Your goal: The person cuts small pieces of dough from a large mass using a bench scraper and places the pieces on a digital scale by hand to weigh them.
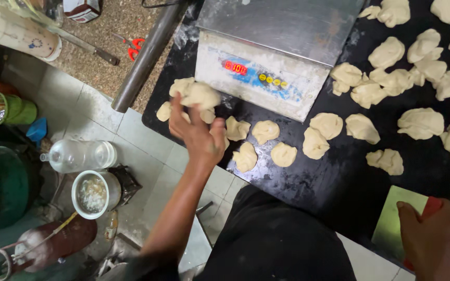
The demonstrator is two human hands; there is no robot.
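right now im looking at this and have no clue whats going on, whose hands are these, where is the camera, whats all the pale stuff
The one picture comes from a camera worn on a person's head, looking down at their own two bare hands. The left hand grips a lump of dough in front of a metal weighing scale. The right hand rests on a scraper with a green blade at the bottom right. The pale pieces are dough portions, spread over a dark worktop. Below left, on the tiled floor, stand a clear bottle and a white pot.
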